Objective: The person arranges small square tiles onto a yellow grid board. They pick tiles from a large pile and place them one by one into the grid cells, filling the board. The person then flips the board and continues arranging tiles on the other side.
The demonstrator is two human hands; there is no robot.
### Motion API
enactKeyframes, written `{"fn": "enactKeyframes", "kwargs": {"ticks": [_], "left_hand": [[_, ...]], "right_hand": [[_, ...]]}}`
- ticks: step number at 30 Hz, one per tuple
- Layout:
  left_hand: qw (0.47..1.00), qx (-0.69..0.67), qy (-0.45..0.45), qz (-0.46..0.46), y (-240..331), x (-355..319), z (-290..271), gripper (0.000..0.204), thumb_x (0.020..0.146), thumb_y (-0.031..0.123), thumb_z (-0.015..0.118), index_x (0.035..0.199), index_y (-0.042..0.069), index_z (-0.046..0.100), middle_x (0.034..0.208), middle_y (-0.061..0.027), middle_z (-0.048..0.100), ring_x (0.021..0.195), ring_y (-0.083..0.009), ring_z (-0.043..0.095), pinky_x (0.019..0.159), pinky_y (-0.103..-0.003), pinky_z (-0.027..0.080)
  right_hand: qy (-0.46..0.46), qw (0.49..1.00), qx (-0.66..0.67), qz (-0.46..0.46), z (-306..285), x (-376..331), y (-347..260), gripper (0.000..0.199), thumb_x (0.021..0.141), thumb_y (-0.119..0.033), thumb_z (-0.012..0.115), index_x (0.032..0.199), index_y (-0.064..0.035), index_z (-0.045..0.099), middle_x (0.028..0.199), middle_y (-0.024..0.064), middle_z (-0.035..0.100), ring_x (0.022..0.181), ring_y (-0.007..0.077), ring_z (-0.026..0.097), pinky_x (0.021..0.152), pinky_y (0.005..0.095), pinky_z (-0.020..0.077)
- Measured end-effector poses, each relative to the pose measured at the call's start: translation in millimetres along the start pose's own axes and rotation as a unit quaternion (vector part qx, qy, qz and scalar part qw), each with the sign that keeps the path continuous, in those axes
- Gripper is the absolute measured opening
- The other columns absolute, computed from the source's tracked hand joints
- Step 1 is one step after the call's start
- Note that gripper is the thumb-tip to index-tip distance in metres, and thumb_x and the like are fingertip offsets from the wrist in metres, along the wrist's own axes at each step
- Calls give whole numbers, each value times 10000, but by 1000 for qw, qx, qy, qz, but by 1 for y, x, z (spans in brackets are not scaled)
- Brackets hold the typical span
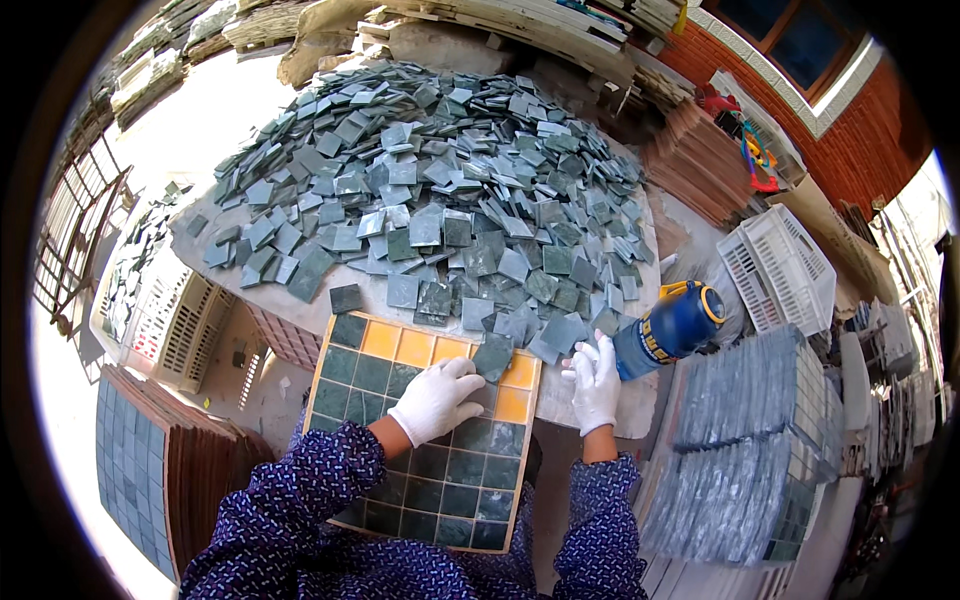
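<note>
Two white gloves (432, 405) cover our hands. Our left hand (440, 398) pinches a green tile (494, 356) by its edge, above the far side of the tray (414, 348). Dark green squares (457, 500) fill the tray's near rows. Our right hand (597, 385) is beside the blue bottle (668, 328), fingers bent; we cannot tell if it grips anything. A big tile pile (420, 190) lies past the tray.

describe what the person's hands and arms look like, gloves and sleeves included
The left hand and right hand both wear plain white, close-fitting gloves. The sleeves are long, loose and wrinkled, dark navy-purple with a pattern of small light dashes. Bare wrist shows between gloves and cuffs.
</note>
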State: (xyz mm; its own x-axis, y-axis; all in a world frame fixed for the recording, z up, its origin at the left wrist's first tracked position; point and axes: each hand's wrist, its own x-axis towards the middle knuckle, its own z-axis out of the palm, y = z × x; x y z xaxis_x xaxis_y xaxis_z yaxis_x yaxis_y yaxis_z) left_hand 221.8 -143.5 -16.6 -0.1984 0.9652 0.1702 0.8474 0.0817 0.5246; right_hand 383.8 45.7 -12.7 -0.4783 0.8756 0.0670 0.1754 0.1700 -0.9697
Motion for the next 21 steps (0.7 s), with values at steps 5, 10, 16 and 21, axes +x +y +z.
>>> {"fn": "enactKeyframes", "kwargs": {"ticks": [5,10,16,21], "left_hand": [[994,72,73,39,-4,27,-6,558,705,189,739,1212,89,530,1236,-105,514,1097,-340,530,920,-403,459],[996,88,-17,-25,-18,41,-19,533,722,286,730,1153,49,526,1163,-120,532,1084,-329,541,888,-403,475],[993,40,90,-64,-36,23,-11,520,753,275,708,1182,52,516,1162,-152,545,1044,-353,565,866,-428,485],[997,54,42,26,-36,24,-12,503,751,260,706,1177,57,531,1145,-139,555,1046,-344,552,898,-425,464]], "right_hand": [[-168,876,-408,-195,35,-2,-22,598,788,-151,712,1331,-68,475,1334,129,491,1124,308,559,954,393,457],[-247,830,-451,-217,43,10,-22,560,755,-204,740,1258,-79,526,1322,123,493,1190,328,505,982,417,440],[-218,862,-403,-215,38,10,-14,537,700,-201,757,1172,-76,533,1202,144,527,1059,316,566,897,407,483],[-168,887,-369,-220,19,12,-2,531,685,-140,746,1162,-66,525,1155,134,524,845,280,605,800,377,513]]}}
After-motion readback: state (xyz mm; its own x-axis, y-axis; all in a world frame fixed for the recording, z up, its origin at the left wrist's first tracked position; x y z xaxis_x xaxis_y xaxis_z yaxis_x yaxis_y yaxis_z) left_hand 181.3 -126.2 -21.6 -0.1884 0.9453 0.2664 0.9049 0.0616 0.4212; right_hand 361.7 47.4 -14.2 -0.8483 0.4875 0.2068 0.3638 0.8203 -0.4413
